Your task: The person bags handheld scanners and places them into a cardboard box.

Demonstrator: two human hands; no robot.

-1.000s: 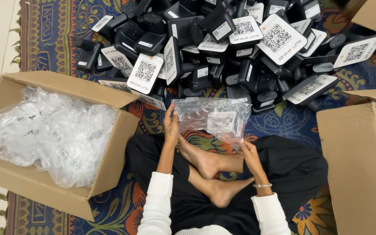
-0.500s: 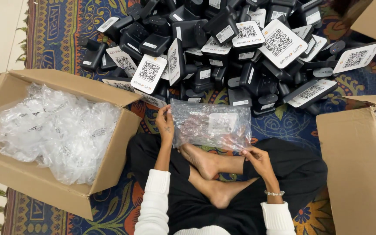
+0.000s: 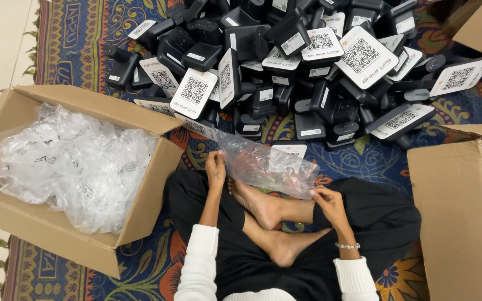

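Clear bag (image 3: 269, 167) stretched across the lap, just above the crossed bare feet (image 3: 269, 223), with a white-faced device showing through it. Left hand (image 3: 215, 169) pinches the bag's left end, fingers closed on the plastic. Right hand (image 3: 328, 200) grips the bag's right lower edge, fingertips pinched on it. Person sits cross-legged on a patterned rug (image 3: 85, 44). Just beyond the bag: big pile of black devices (image 3: 308, 61), many with white square code plates facing up. Left of the knees: open carton (image 3: 57, 234) full of crumpled clear bags (image 3: 68, 161). Right: second carton (image 3: 458, 217), flap up, contents mostly out of view.
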